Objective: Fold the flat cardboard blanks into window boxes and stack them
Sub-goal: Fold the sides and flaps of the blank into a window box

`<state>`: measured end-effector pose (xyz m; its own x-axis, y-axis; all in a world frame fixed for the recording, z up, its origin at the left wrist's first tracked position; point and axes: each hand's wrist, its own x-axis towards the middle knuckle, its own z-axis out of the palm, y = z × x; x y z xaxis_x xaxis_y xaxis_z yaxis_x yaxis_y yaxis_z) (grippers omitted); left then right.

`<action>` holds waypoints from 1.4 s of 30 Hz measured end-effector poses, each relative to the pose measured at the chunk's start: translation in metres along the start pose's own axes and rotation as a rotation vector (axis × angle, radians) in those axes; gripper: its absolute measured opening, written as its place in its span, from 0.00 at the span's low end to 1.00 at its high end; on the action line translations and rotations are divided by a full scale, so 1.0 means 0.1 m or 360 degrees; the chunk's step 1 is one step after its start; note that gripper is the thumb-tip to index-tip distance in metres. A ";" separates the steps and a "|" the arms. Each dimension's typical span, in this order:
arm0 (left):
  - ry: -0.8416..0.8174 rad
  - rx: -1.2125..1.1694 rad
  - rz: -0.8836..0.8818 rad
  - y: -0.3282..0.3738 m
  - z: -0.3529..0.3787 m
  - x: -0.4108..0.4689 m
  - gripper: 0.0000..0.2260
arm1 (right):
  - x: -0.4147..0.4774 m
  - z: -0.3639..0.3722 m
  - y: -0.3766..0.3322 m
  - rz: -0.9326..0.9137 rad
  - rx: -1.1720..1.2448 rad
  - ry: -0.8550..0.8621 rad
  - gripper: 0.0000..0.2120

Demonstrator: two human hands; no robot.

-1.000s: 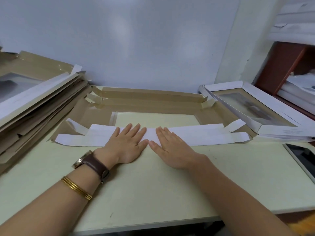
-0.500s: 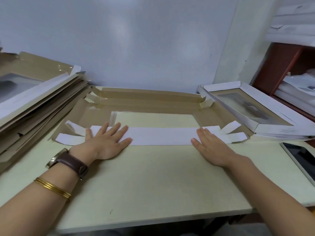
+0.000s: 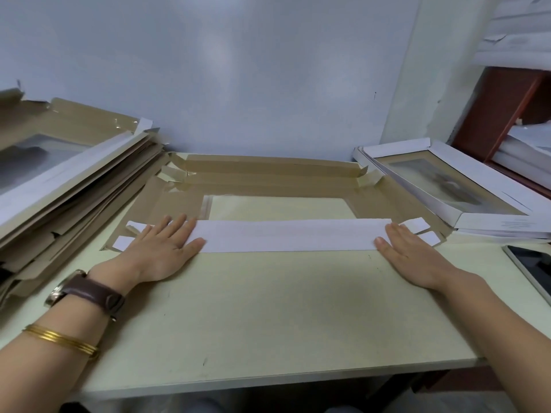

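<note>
Both hands have slid further apart along the white flap (image 3: 289,235), out to its ends. A stack of flat blanks (image 3: 74,180) lies along the worktop's (image 3: 268,308) left edge. The left hand (image 3: 162,248), grip released, presses flat on the flap's left end. The cardboard blank (image 3: 268,177) lies brown side up at the back edge, its near flap folded inward. The right hand (image 3: 408,251), grip released, presses the flap's right end. A folded window box (image 3: 447,186) sits in the back right corner.
</note>
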<state>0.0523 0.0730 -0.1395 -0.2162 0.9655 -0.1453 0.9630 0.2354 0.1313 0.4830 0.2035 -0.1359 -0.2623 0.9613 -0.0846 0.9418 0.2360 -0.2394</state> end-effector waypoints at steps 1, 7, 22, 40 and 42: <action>0.0012 -0.0024 -0.0011 0.00 0.00 0.00 0.32 | 0.00 -0.01 0.02 0.0018 0.0013 -0.0004 0.35; 0.0102 -0.0128 -0.0046 -0.07 -0.02 -0.03 0.34 | 0.01 0.00 0.07 0.0031 0.0008 0.0004 0.35; 0.0076 0.0056 -0.0236 -0.11 -0.05 -0.11 0.38 | 0.04 0.01 0.07 0.0160 -0.0070 0.0014 0.40; 0.0225 -0.0079 -0.0331 -0.16 0.02 -0.05 0.23 | 0.04 -0.03 0.03 0.0229 0.0072 0.0106 0.37; 0.0361 -0.0034 -0.0301 -0.14 0.00 -0.03 0.22 | 0.04 -0.05 0.01 0.0187 0.0069 0.0166 0.34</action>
<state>0.0398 0.0668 -0.1413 -0.4246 0.9038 0.0534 0.8990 0.4138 0.1438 0.4838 0.2078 -0.1320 -0.1258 0.9920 -0.0138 0.9542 0.1171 -0.2754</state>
